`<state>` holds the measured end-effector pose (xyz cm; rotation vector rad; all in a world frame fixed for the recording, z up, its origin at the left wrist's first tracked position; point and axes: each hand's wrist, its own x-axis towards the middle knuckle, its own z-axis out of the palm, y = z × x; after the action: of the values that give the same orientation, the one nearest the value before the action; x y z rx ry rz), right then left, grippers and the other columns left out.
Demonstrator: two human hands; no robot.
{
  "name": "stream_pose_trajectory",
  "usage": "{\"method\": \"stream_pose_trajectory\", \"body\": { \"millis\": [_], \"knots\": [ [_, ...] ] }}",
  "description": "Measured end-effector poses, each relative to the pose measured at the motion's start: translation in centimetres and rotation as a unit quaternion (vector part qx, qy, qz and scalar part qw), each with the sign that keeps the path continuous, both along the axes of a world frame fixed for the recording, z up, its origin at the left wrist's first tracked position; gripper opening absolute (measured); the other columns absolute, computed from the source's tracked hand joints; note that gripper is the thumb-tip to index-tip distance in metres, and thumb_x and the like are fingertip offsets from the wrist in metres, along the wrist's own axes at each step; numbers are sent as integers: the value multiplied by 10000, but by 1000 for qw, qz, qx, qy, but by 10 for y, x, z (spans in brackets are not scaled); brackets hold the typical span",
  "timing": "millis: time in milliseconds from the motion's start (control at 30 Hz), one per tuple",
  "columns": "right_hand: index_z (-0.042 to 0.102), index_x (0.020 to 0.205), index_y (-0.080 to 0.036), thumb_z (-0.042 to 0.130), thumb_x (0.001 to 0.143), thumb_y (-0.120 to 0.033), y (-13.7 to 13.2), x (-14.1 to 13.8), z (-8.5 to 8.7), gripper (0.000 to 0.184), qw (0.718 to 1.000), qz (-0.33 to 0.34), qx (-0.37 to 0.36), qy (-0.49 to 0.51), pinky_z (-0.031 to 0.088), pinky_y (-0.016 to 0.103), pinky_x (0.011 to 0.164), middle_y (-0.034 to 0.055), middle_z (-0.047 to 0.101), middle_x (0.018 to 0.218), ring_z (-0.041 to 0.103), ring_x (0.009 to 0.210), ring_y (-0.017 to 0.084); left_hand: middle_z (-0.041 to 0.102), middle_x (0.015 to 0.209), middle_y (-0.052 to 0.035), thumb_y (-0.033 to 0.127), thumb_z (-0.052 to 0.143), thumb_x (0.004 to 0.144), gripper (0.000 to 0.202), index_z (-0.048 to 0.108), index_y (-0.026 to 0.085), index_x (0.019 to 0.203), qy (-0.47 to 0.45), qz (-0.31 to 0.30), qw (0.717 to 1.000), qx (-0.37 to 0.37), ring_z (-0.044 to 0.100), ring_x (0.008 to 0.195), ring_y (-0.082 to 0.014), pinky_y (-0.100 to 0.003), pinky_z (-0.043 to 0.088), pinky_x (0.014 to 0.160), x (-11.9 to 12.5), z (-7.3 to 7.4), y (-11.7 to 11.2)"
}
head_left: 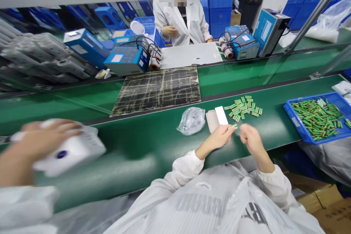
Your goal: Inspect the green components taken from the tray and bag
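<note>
White sleeves [183, 168] over belt edge [236, 161], left hand [216, 138] pinching green battery [232, 127], right hand [251, 139] curled beside it

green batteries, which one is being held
The single battery at the fingertips of the left hand; the others lie loose in the pile or the blue tray.

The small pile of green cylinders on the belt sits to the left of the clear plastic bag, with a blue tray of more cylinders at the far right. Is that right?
Not quite: the head view shows the pile of green cylinders to the right of the clear plastic bag, not the left. The blue tray of more cylinders is at the far right, as you said.
</note>
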<state>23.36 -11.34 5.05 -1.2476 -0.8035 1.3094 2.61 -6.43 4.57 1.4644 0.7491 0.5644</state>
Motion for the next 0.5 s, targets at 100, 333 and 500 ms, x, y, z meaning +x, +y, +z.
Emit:
{"method": "stream_pose_trajectory", "body": {
  "millis": [100,333,500],
  "knots": [
    [376,736,-248,740,906,-565,7,34,10,512,973,-214,91,14,147,234,402,-118,227,561,142,432,72,370,558,69,698,438,1014,571,386,225,699,-64,-8,995,-73,351,489,-82,-248,298,514,-11,-8,-3],
    [429,854,-257,669,972,-634,-6,-15,-6,463,995,51,11,-84,224,240,420,-87,438,567,350,429,92,322,630,82,674,467,997,521,355,236,738,-116,-44,982,-146,343,479,-74,-242,289,472,11,-20,-7],
    [332,884,-279,735,927,-592,-10,-34,-15,512,999,5,16,28,219,224,425,-135,373,529,278,406,80,384,664,71,664,462,993,495,418,212,797,-143,-77,966,-201,405,477,-74,-239,303,484,27,-23,-8]
  ]
}}
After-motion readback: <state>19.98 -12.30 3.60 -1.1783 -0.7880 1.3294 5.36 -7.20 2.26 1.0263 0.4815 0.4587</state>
